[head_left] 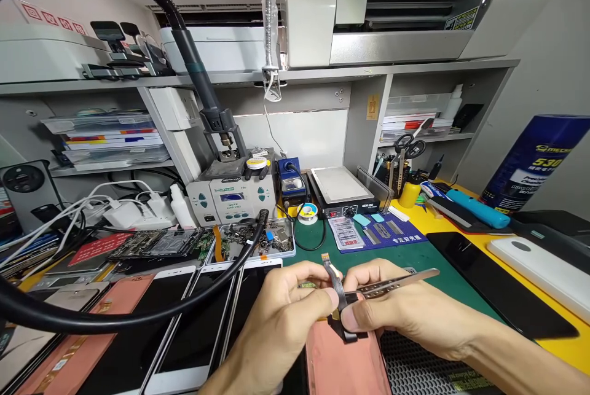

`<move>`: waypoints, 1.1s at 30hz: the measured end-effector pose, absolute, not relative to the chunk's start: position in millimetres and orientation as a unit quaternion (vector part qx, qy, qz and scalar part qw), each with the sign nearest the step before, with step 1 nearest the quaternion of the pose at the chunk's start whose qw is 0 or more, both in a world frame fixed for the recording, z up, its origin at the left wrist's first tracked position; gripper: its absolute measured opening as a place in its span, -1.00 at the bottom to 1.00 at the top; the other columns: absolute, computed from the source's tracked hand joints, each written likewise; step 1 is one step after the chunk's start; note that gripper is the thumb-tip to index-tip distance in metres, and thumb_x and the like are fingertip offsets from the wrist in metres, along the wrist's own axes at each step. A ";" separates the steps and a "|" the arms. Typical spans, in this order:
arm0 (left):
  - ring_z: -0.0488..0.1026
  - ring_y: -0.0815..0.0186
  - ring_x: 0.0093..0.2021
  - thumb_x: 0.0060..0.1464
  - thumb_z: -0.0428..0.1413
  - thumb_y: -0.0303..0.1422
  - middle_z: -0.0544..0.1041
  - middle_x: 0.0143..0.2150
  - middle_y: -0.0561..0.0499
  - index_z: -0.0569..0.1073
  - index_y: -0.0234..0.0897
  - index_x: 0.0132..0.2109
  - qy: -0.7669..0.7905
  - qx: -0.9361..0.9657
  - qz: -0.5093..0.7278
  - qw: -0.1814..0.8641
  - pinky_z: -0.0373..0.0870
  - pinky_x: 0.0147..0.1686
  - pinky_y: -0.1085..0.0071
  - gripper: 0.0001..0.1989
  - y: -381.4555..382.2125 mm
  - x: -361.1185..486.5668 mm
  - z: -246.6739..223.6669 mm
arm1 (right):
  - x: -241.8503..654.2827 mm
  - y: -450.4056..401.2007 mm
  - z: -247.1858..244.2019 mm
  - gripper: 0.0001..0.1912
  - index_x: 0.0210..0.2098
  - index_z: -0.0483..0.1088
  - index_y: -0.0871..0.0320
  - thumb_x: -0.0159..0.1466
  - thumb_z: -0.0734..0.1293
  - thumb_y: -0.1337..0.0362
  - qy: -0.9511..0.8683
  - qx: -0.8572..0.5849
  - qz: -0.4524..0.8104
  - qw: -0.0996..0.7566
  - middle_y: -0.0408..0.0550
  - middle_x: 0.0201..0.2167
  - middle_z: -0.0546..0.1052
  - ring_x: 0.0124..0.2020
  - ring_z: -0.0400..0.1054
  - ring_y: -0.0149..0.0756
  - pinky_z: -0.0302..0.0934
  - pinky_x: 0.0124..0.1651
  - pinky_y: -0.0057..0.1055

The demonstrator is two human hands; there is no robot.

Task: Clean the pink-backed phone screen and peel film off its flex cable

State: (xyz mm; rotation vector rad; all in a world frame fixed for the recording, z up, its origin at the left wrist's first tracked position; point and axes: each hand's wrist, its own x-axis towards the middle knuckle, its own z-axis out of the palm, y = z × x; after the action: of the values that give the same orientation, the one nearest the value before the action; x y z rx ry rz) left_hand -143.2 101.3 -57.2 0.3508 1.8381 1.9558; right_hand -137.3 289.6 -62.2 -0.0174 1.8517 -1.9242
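My left hand (pixel 283 318) pinches a dark ribbon flex cable (pixel 334 277) between thumb and fingers; its gold-coloured end points up. My right hand (pixel 405 306) is closed around a pair of metal tweezers (pixel 408 280), which lies across the fingers with one end sticking out to the right. The right thumb also presses on the black lower part of the cable. Just below both hands is a phone screen panel with a pink back (pixel 343 361), its near end cut off by the frame. The tweezers' tips are hidden by the hands.
Several phone screens (pixel 184 327) lie at the left under a looping black hose (pixel 138 324). Behind them stand a tray of circuit boards (pixel 288 252) and a hot-air station (pixel 230 198). A heating plate (pixel 343 186) is at the back; a black phone panel (pixel 498 278) lies right, near a blue spray can (pixel 534 164).
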 end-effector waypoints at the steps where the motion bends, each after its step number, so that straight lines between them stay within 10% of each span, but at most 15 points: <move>1: 0.38 0.28 -0.26 0.10 0.15 -0.36 0.46 -0.40 0.06 0.58 -0.31 -0.15 0.662 0.128 0.705 0.218 0.29 -0.23 0.41 -0.81 101.3 -143.6 -57.4 | -137.2 289.8 -62.8 -0.78 -0.49 0.45 0.17 -0.02 0.56 0.29 0.675 -0.003 -0.701 0.231 -0.24 -0.54 0.43 -0.47 0.29 -0.44 0.14 -0.42 -0.50; 33: 0.46 0.16 -0.22 0.02 0.19 -0.30 0.52 -0.31 -0.01 0.53 -0.26 -0.09 0.686 0.193 0.675 0.192 0.39 -0.15 0.29 -0.72 108.2 -138.2 -50.8 | -136.8 298.2 -61.5 -0.63 -0.41 0.47 0.14 -0.08 0.63 0.13 0.632 0.028 -0.744 0.215 -0.21 -0.48 0.49 -0.48 0.37 -0.39 0.26 -0.42 -0.46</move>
State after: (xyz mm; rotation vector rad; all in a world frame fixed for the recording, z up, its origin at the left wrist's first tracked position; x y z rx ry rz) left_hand -138.2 108.2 -50.8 0.5427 1.9270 1.8943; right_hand -136.8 298.2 -61.5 0.0776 1.7535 -2.0619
